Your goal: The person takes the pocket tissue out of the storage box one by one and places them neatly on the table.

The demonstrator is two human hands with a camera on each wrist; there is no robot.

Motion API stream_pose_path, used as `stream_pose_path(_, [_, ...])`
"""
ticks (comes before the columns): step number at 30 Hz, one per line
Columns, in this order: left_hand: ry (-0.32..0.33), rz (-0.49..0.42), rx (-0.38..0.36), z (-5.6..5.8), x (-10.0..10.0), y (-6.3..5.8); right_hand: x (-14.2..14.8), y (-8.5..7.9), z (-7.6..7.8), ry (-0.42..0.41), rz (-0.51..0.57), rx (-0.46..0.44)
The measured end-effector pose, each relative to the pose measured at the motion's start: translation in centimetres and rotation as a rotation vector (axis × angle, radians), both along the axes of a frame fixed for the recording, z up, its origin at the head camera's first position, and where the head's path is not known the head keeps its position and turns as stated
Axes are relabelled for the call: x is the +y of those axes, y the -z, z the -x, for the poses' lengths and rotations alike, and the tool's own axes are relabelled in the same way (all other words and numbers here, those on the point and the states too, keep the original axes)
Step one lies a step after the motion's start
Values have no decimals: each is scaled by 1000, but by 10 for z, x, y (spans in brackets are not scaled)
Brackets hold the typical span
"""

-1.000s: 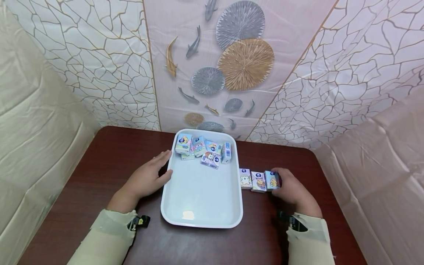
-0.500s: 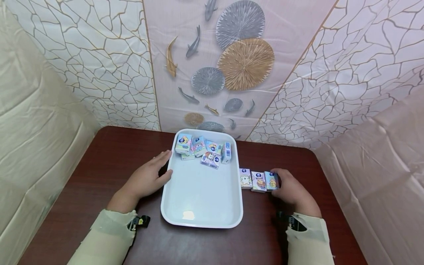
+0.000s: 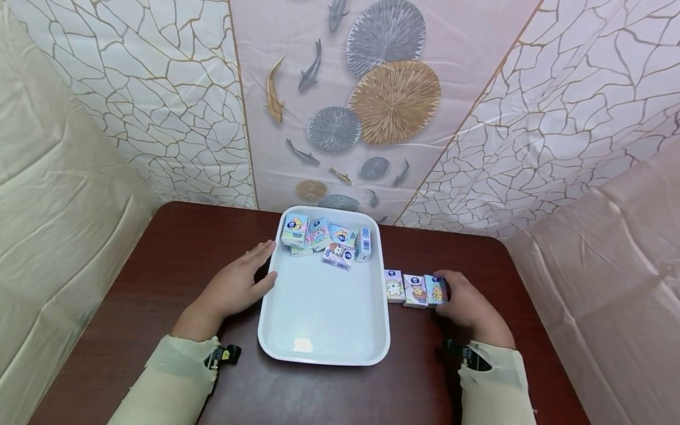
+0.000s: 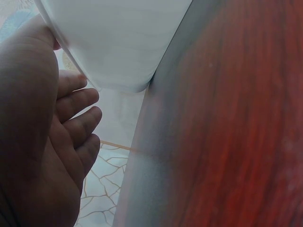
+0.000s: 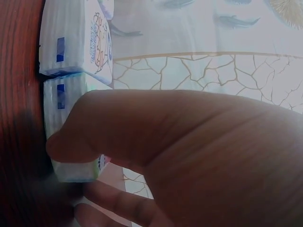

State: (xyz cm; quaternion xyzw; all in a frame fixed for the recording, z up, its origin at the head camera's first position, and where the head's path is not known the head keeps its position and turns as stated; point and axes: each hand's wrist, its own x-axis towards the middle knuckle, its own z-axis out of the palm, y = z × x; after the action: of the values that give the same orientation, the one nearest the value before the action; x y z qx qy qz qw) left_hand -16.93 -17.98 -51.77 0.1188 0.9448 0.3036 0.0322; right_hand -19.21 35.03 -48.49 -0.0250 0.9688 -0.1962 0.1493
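Observation:
My left hand point(image 3: 231, 289) rests at the left rim of a white rectangular tray point(image 3: 324, 319), its fingers extended and touching the edge. In the left wrist view, the fingers point(image 4: 78, 104) lie close beside the tray's outer wall point(image 4: 118, 52). To the right of the tray, three pocket tissue packs stand side by side in a row. My right hand point(image 3: 470, 301) holds the blue tissue pack point(image 3: 434, 290) at the row's right end, thumb on its near side and fingers at its far side. Beside it are a purple tissue pack point(image 3: 415, 291) and a white-and-lilac one point(image 3: 394, 287) against the tray.
Several more tissue packs point(image 3: 319, 234) lie jumbled at the tray's far end, one leaning upright point(image 3: 363, 244). The dark red-brown table point(image 3: 297, 395) ends at a patterned cloth backdrop point(image 3: 334, 130). Pale cloth point(image 3: 616, 283) hangs along both sides.
The right hand and the blue pack have shifted very slightly left. The left hand, the tray and the packs inside it look the same.

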Motion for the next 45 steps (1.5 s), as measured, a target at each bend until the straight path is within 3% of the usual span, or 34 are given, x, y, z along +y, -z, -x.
stream_pose_path(29, [-2, 5, -11, 0, 0, -1, -6, -3, -5, 5, 13, -17])
stream_pose_path(36, [-3, 7, -7, 1, 0, 0, -10, -11, -10, -25, 23, 61])
stream_pose_path(45, [-2, 4, -5, 1, -1, 1, -25, -32, -17, -66, 8, 153])
